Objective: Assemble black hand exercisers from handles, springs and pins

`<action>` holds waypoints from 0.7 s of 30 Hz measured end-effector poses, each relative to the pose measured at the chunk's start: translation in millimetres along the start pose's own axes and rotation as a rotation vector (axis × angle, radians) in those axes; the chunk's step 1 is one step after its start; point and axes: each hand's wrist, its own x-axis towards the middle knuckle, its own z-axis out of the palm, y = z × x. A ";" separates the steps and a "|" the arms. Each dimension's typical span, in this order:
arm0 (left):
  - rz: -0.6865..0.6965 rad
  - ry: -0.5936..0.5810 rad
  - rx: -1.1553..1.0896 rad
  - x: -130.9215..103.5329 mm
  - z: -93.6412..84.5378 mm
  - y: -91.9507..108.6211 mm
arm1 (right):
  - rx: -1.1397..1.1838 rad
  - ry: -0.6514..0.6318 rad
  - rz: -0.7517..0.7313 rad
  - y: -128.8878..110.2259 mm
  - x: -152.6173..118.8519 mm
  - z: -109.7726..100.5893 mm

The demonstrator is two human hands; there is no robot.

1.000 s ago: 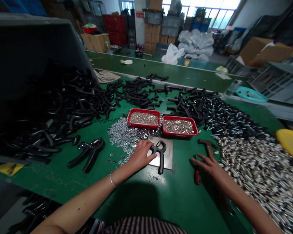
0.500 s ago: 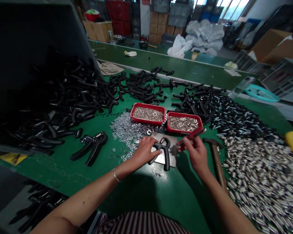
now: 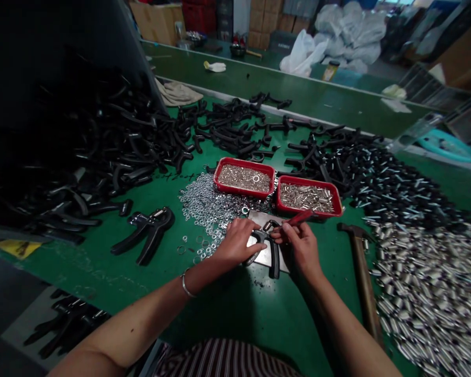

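Observation:
On a metal plate lies a black clamp with its handles toward me. My left hand is closed on the clamp's left side, thumb across its handle. In my right hand is a red-handled tool, its tip at the clamp's upper right part; the exact contact is hidden by my fingers. Just beyond the plate are two red trays, one with tiny rings and one with small metal pins. Another black clamp rests to the left.
Loose metal rings spread left of the plate. A hammer lies at the right, beside a large heap of metal cylinders. Black clamp parts pile up behind the trays and spill from a dark bin on the left.
My right hand has moved left with the red-handled tool, bringing it to the clamp. My left hand stays on the clamp. The view has tilted down a little.

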 end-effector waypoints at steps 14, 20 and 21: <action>-0.034 -0.001 -0.024 0.1 -1.1 3.2 | -0.527 0.016 -0.252 -3.8 -2.8 5.7; -0.028 0.020 -0.015 -1.9 2.5 0.8 | -0.221 0.016 -0.106 -4.6 -2.7 5.7; -0.029 0.019 -0.015 -2.1 2.7 0.8 | -0.221 0.008 -0.099 -3.3 -3.0 5.0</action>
